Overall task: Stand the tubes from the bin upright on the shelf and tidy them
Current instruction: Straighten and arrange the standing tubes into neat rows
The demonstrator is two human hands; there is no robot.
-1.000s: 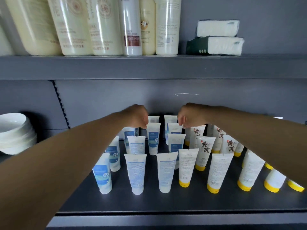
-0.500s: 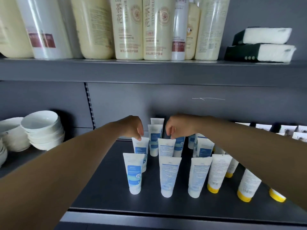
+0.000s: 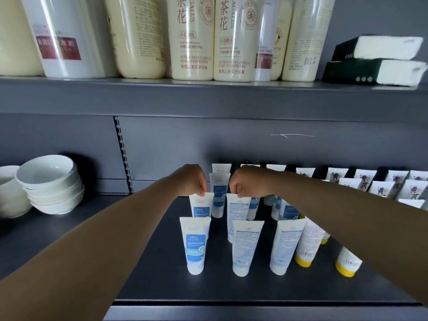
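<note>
- Left hand (image 3: 191,180): grip pinches the flat crimped top edge of a white plastic tube with a blue label (image 3: 201,205), 2nd row, left column.
- Right hand (image 3: 244,183): grip pinches the top of the neighbouring white plastic tube with fine print facing out (image 3: 237,212).
- Step, as judged: tidying. Both tubes already stand on the dark grey metal shelf (image 3: 143,262).
- Long axis of each near vertical; cap down, crimp up.
- Next move likely calls for small nudges to line up with the 3 front-row white tubes (image 3: 246,247), then a clean release so neither topples.
</note>
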